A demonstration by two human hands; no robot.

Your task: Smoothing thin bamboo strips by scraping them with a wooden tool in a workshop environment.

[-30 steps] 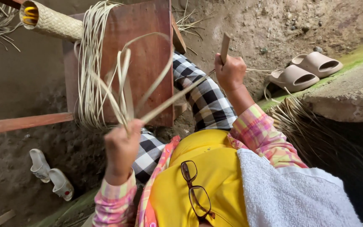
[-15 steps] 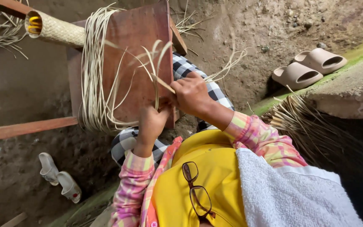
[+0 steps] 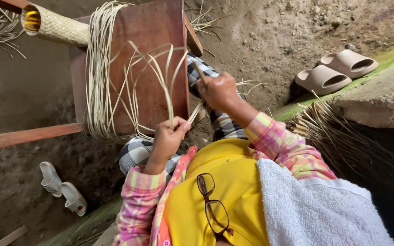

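Nearest the camera, at 5 o'clock, a white towel (image 3: 315,205) lies over the shoulder of a yellow top (image 3: 224,182), with glasses (image 3: 213,205) hanging at the chest and pink plaid sleeves (image 3: 137,200) running up from it. Above the glasses, just below the middle of the view, the left hand (image 3: 168,139) is closed, fingertips pinching the lower ends of pale strips (image 3: 160,86); from that pinch the strips fan upward toward 12 o'clock, long axes near upright, tips curling over. To its right, at about 1 o'clock from it, the right hand (image 3: 219,91) is curled into a fist round a thin brown stick (image 3: 200,73) that points up-left, and a few strips pass from it down-left to the left hand; the hands are near but apart. Checked cloth (image 3: 137,152) covers the knees beneath them. Behind the strips stands a reddish wooden board (image 3: 153,41), upright, with a thick hank of strips (image 3: 97,73) draped down its left side, long axis vertical. At 11 o'clock a woven roll (image 3: 55,26) lies aslant across the frame. On the dirt floor (image 3: 261,41), white shoes (image 3: 62,189) sit at 8 o'clock, tan sandals (image 3: 336,70) at 2 o'clock beside a stone ledge (image 3: 384,98), and a dark bundle of dry fibres (image 3: 338,136) spreads at 3 o'clock.
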